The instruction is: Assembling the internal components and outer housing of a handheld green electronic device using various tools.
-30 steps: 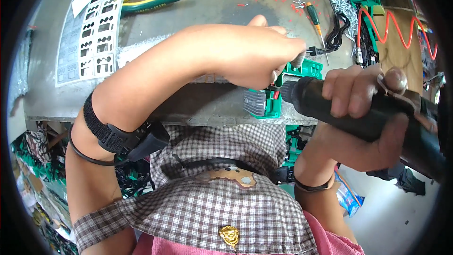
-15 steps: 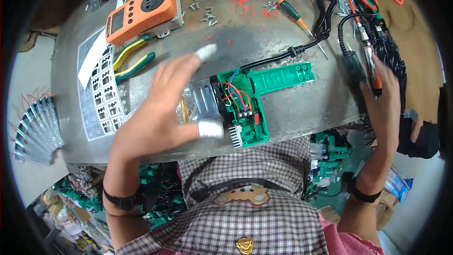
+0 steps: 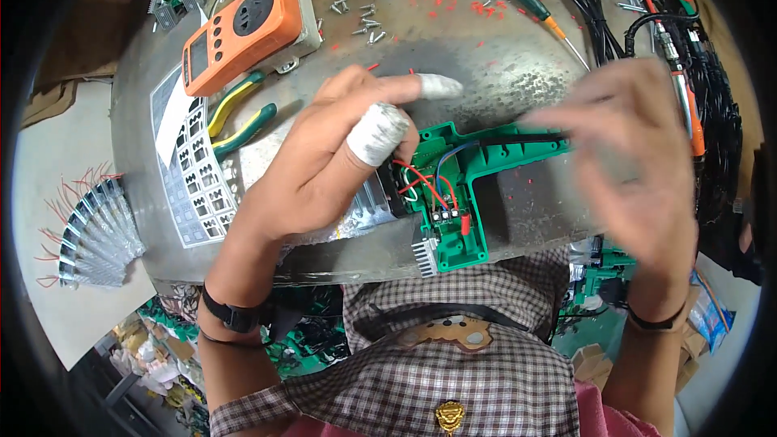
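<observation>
A green pistol-shaped tool housing half (image 3: 473, 255) lies with its inside upward on the metal table. Red, blue and white wires run inside it to a small terminal block (image 3: 445, 215). Along its handle lies a black power cable (image 3: 518, 139). My left hand (image 3: 316, 154), thumb and one finger wrapped in white tape, is closed at the housing's upper left end, index finger stretched out; its grip is partly hidden. Below that hand shows a grey metal barrel (image 3: 374, 198). Over the handle's far end, my right hand (image 3: 635, 162) is smeared by motion, its fingers unclear.
At the left are an orange meter (image 3: 243, 28), yellow-green pliers (image 3: 243, 125) and a printed sheet (image 3: 190, 186). Loose screws (image 3: 368, 24) and a screwdriver (image 3: 542, 16) lie beyond. An orange-and-black tool (image 3: 694, 117) and dark cables (image 3: 724, 105) are at the right.
The power cable, earlier running away over the table, now lies in the handle. My left hand has closed at the housing. My right hand has come left from the tools to the handle.
</observation>
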`<state>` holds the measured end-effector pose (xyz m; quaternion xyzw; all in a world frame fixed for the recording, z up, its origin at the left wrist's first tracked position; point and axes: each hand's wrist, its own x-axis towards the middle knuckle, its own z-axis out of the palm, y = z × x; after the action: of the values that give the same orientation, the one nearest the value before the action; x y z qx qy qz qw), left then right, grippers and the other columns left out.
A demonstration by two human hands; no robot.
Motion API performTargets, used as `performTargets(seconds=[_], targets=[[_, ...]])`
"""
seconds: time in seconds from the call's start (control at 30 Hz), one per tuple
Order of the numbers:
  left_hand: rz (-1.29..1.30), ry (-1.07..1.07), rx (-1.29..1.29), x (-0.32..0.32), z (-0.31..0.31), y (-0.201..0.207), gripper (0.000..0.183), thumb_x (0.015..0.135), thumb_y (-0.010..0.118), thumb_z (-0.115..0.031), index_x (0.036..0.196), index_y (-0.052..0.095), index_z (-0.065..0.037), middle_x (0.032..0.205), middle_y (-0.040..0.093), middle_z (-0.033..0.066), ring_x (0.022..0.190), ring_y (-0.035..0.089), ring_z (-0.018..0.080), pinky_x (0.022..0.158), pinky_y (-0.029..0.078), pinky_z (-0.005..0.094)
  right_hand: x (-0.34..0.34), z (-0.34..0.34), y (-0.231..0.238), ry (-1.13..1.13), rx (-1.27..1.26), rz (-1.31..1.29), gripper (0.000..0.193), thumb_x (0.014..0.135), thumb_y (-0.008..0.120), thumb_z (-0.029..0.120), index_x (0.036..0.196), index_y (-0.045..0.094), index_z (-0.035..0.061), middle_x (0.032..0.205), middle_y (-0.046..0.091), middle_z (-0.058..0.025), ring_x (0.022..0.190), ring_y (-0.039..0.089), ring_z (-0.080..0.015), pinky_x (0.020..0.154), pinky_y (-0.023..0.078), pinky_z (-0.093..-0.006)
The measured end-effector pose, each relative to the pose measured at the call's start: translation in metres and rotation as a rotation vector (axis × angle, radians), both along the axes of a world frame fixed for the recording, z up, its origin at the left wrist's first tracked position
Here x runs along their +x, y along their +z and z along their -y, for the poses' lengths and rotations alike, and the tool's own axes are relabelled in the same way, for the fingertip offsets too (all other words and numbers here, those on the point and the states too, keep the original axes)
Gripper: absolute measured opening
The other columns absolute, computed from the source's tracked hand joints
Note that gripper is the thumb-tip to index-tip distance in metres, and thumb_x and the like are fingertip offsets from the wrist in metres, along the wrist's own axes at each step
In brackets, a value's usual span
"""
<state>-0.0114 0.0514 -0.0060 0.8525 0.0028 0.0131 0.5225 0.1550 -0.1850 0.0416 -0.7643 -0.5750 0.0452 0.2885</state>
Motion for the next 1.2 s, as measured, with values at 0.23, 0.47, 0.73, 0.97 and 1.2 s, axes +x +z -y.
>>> performTargets(seconds=[0.23, 0.47, 0.73, 0.97, 1.2], targets=[[0.067, 0.055, 0.083, -0.001, 0.003, -0.014, 0.073, 0.106, 0.025, -0.052, 0.142, 0.047, 0.007, 0.079, 0.063, 0.0046, 0.08, 0.049, 0.0161, 0.079, 0.04, 0.0311, -0.031, -0.049, -0.049, 0.234, -0.032, -0.249, 0.02, 0.069, 0.066, 0.004, 0.089, 0.07, 0.0057, 0.087, 0.055, -0.0054, 0.085, 0.052, -0.0261, 0.082, 0.043, -0.0371], [0.077, 0.146, 0.065, 0.001, 0.009, -0.013, 0.078, 0.104, 0.027, -0.058, 0.142, 0.048, 0.006, 0.078, 0.061, 0.0039, 0.081, 0.05, 0.0162, 0.081, 0.039, 0.0302, -0.039, -0.049, -0.062, 0.161, 0.074, -0.266, 0.02, 0.07, 0.066, 0.006, 0.09, 0.068, 0.0052, 0.087, 0.053, -0.006, 0.087, 0.051, -0.0266, 0.079, 0.044, -0.0382], [0.207, 0.034, 0.3, 0.003, 0.002, -0.013, 0.044, 0.098, 0.051, -0.027, 0.131, 0.058, 0.002, 0.093, 0.063, 0.0112, 0.089, 0.054, 0.0302, 0.088, 0.036, 0.0405, -0.02, -0.043, -0.062, 0.41, 0.085, -0.081, 0.027, 0.068, 0.071, 0.007, 0.094, 0.07, 0.0111, 0.098, 0.055, -0.0082, 0.097, 0.052, -0.03, 0.084, 0.047, -0.04], [0.117, -0.121, 0.299, 0.012, -0.001, -0.003, 0.044, 0.098, 0.05, -0.034, 0.127, 0.062, -0.002, 0.09, 0.065, 0.0094, 0.087, 0.05, 0.0287, 0.088, 0.033, 0.0406, -0.026, -0.023, -0.058, 0.359, 0.114, -0.179, 0.037, 0.068, 0.074, 0.006, 0.104, 0.074, 0.0103, 0.11, 0.059, -0.0095, 0.105, 0.053, -0.031, 0.088, 0.048, -0.0398], [0.244, -0.067, 0.346, -0.006, -0.002, -0.004, 0.045, 0.101, 0.044, -0.031, 0.13, 0.06, 0.0, 0.091, 0.071, 0.0098, 0.095, 0.053, 0.0271, 0.093, 0.035, 0.041, -0.032, -0.028, -0.061, 0.21, 0.235, -0.334, 0.022, 0.075, 0.078, 0.008, 0.097, 0.074, 0.0057, 0.087, 0.061, -0.006, 0.083, 0.056, -0.0268, 0.082, 0.046, -0.0367]])
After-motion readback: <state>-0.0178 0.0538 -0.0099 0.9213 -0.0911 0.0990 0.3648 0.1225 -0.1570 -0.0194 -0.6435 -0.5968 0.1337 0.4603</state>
